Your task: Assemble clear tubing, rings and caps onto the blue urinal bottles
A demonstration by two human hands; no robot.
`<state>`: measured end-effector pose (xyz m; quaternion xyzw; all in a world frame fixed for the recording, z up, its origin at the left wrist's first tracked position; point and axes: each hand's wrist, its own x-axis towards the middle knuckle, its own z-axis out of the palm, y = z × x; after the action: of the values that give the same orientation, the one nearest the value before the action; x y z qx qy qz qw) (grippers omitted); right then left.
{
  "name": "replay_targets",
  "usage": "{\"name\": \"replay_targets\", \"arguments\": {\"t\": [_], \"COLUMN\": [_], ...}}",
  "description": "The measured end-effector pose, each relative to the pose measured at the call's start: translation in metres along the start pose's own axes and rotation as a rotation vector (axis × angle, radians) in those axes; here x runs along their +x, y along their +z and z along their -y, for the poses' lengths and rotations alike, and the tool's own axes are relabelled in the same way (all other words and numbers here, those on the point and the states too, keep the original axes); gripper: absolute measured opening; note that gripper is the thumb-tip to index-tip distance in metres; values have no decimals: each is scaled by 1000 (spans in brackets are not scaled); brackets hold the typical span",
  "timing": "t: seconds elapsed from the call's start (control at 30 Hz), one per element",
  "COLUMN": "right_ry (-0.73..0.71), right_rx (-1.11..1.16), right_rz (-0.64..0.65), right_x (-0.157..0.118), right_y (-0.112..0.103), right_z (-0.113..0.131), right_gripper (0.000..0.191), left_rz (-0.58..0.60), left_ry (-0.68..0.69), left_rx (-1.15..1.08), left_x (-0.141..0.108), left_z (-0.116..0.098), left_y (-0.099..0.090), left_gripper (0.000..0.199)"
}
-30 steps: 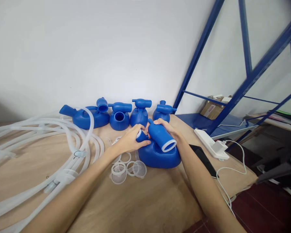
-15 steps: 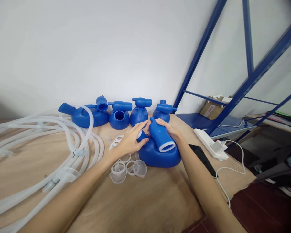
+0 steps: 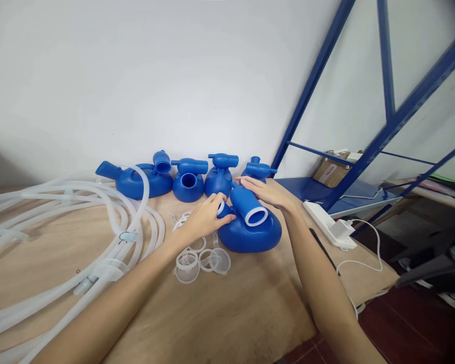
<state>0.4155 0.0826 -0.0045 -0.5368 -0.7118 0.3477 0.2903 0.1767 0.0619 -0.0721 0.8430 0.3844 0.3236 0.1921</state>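
A blue plastic bottle (image 3: pixel 250 238) lies on its broad base in front of me. My left hand (image 3: pixel 210 215) curls round its neck at the left, where a bit of white ring shows. A blue tapered tube piece (image 3: pixel 246 203) with a white ring (image 3: pixel 256 216) on its wide mouth rests tilted across the bottle's top, its mouth facing me. Flat over the upper side of this piece lies my right hand (image 3: pixel 263 192), fingers stretched out towards its narrow end. Below my left hand are several clear plastic caps and rings (image 3: pixel 187 270).
Similar blue bottles with tube pieces (image 3: pixel 144 183) line the wall. Coiled translucent hoses (image 3: pixel 109 212) cover the table's left side. At right are a dark flat device (image 3: pixel 324 251), a white power strip (image 3: pixel 326 222) with a plugged-in charger and cable, and a blue metal rack (image 3: pixel 314 81).
My right hand has loosened from round the tube piece and straightened its fingers over it. Bottle and tube piece sit slightly higher in view. My left hand stays at the neck.
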Motion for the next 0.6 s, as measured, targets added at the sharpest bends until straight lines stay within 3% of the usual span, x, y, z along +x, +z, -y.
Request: {"name": "replay_targets", "arguments": {"t": [0.17,0.27,0.37,0.43,0.5,0.6], "right_ry": [-37,-169,-283,-317,-347,-381], "right_rx": [51,114,-20,-152,-233,-251], "right_rz": [152,354,495,479,374,217], "right_x": [-10,-20,-26,-27,-26,-24], "right_y": [-26,-43,-40,-28,-13,0], "right_z": [-10,-16,-20,-23,-29,-38], "right_gripper": [92,118,151,156,153,145], "left_rz": [-14,4,30,52,101,292], "left_ry": [2,-12,-25,-41,-85,-209], "left_rx": [-17,-8,3,28,72,127], "left_x": [0,1,1,0,0,-1], "left_z": [2,3,2,-1,-4,-7], "left_y": [1,1,1,-1,-8,-37], "left_gripper": [36,39,46,61,84,110]}}
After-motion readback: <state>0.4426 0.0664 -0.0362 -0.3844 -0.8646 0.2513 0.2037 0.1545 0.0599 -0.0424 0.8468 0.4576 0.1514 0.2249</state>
